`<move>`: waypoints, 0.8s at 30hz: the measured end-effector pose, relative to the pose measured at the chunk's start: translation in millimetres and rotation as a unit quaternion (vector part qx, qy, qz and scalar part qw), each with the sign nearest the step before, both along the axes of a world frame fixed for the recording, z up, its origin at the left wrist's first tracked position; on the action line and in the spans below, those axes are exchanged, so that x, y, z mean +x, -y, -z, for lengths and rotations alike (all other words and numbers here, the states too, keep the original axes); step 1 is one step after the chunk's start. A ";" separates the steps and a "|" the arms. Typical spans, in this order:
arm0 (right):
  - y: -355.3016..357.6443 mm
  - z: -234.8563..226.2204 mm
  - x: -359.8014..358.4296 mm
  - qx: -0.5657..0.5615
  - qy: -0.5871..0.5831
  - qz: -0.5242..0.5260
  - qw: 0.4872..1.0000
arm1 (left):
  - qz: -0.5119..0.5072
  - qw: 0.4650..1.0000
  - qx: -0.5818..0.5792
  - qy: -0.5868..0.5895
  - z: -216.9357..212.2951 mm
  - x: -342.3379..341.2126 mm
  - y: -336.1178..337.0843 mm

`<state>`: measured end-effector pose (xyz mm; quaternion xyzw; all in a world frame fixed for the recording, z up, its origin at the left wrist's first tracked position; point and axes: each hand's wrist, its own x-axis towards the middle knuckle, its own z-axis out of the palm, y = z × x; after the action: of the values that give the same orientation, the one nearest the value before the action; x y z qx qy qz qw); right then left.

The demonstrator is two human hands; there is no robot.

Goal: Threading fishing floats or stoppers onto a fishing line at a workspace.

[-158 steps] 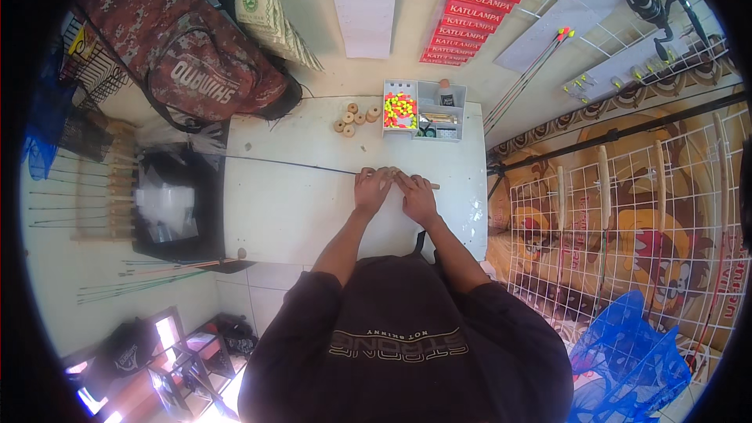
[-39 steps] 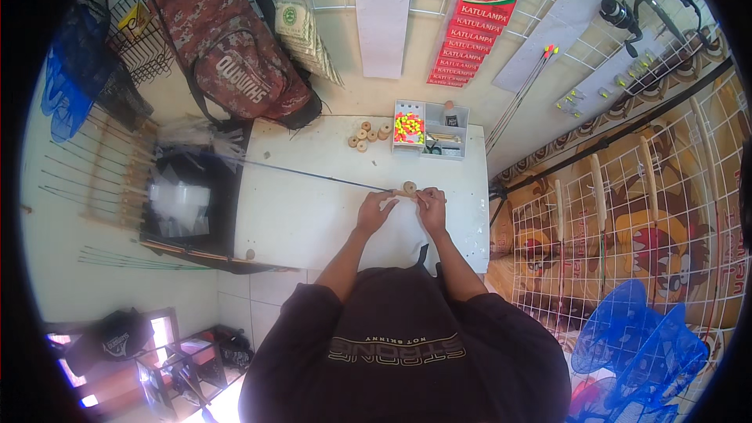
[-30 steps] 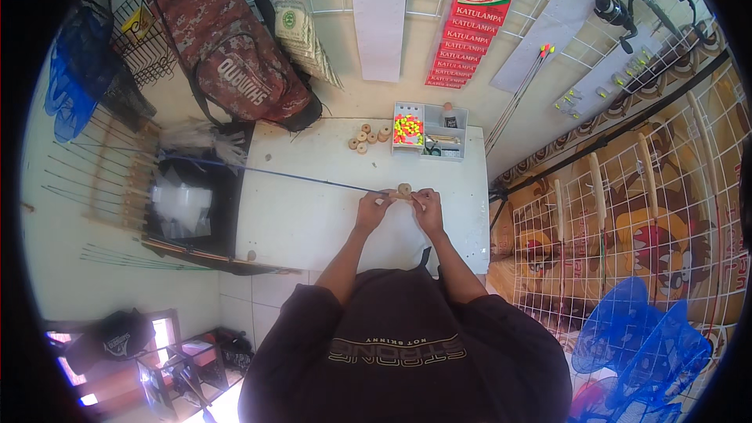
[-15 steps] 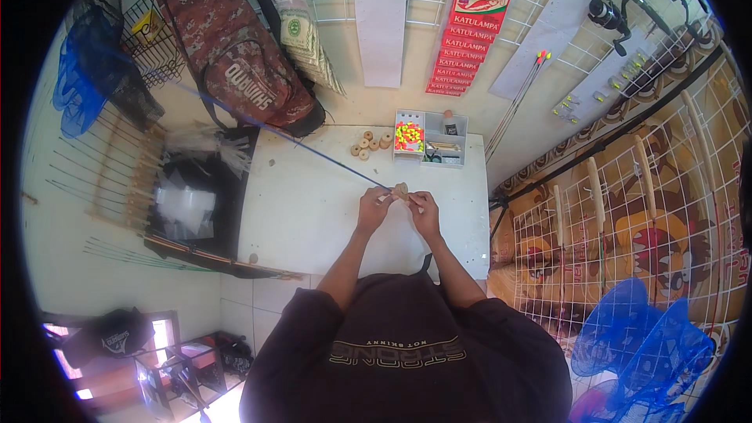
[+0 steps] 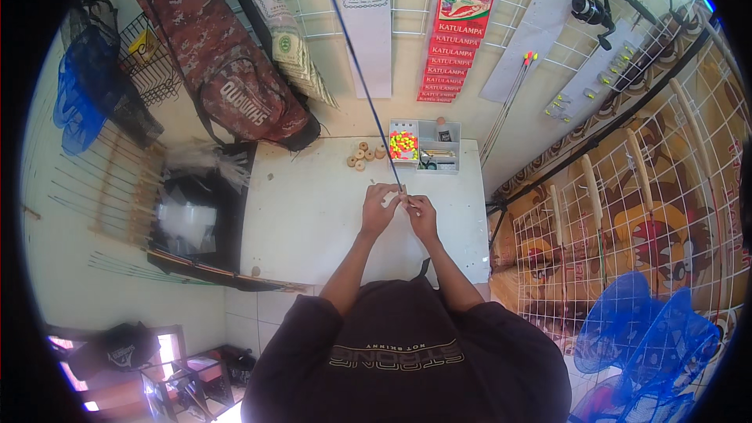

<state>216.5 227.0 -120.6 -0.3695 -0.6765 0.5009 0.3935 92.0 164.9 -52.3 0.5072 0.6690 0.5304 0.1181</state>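
Observation:
A thin dark-blue fishing rod blank (image 5: 365,70) slants from the top of the view down to my hands. Its lower end meets a small tan piece (image 5: 403,197) between my fingertips; whether the rod passes into that piece I cannot tell. My left hand (image 5: 380,210) is closed in a pinch where rod and piece meet. From the right, my right hand (image 5: 422,218) pinches the tan piece, its fingers partly covering it. Both hands are over the middle of the white table (image 5: 313,219). Beyond them lie several round tan pieces with centre holes (image 5: 360,155).
Behind my hands stands a white divided organizer (image 5: 439,167) with red and yellow beads (image 5: 403,145) and a small bottle (image 5: 444,131). A camouflage rod bag (image 5: 251,94) leans at the back left. Wire racks with rods and blue nets (image 5: 627,329) line the right.
The rod has swung from slanting off to the left to rising steeply away from me. My fingers have closed in around the tan piece, now mostly covered. The whole view has shifted slightly.

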 end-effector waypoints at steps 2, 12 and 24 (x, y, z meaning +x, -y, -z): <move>1.5 0.1 -0.5 -0.015 -0.007 0.004 1.000 | 0.001 1.000 0.005 0.003 -4.0 -1.3 -4.9; -5.7 -20.2 0.4 0.087 0.066 0.027 0.994 | -0.018 0.999 0.041 -0.014 -18.4 -2.9 -19.2; -2.9 -41.8 -7.8 0.139 0.029 0.085 0.986 | -0.023 0.999 -0.007 0.026 -18.4 -4.8 -17.9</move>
<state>208.7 229.9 -78.8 -0.3815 -0.7167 0.3559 0.4627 87.2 182.8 -33.9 0.4771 0.6806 0.5414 0.1264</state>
